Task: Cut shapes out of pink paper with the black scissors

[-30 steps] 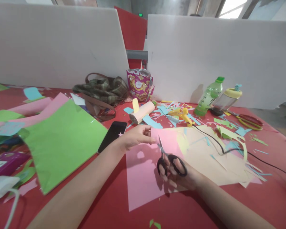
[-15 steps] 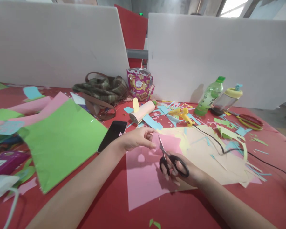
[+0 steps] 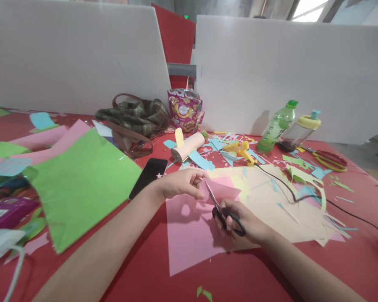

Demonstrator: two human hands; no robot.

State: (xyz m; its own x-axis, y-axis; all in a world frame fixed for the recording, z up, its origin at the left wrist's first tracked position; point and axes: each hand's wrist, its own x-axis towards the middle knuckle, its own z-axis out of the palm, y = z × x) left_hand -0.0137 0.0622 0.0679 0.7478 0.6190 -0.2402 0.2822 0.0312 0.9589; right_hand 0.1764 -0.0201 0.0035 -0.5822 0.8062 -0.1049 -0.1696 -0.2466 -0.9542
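Left-hand fingertips [image 3: 199,187] are pressed together, pinching the near edge of a small pink piece [image 3: 223,188] and holding it lifted off the table. The left hand [image 3: 179,183] reaches in from the left. Right hand [image 3: 247,222]: fingers curled through the black loops of the scissors [image 3: 227,217], blades pointing up-left into the pink piece just beside the left thumb; how far the blades are parted I cannot tell. Below both hands lies a large pink sheet [image 3: 185,239], overlapping a cream sheet [image 3: 271,201] to its right, both flat on a red table [image 3: 138,272]. The surface is littered with blue, green and yellow offcuts. Two white partition boards [image 3: 271,71] stand upright along the far edge, with a red panel showing in the gap between them. Further out: a black phone [image 3: 148,172] lies near the left wrist, and a big green sheet [image 3: 82,184] lies to its left. A plaid bag [image 3: 134,117] and a snack pouch [image 3: 184,109] sit against the boards. A cardboard roll [image 3: 189,147] lies on its side. A yellow glue gun [image 3: 239,150] has its black cord [image 3: 290,188] trailing across the cream sheet, near the right hand. At far right are a green bottle [image 3: 277,126], a yellow-lidded cup [image 3: 300,130] and red-handled shears [image 3: 329,160].
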